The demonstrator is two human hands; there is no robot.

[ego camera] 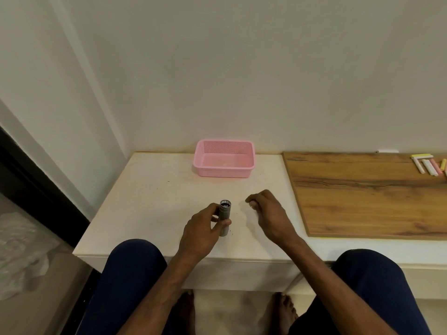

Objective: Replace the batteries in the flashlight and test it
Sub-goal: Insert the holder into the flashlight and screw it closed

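Observation:
A small grey metal flashlight [225, 215] stands upright on the white table [150, 209], lens end up. My left hand [202, 232] grips its barrel between thumb and fingers. My right hand [264, 213] hovers just to the right of it, apart from it, with the fingers loosely curled and nothing visible in them. No batteries are visible.
A pink plastic basket [224, 162] sits at the back of the table against the wall. A wooden board [362, 192] lies to the right, with several coloured chalk-like sticks [429, 165] at its far corner. My knees are below the table's front edge.

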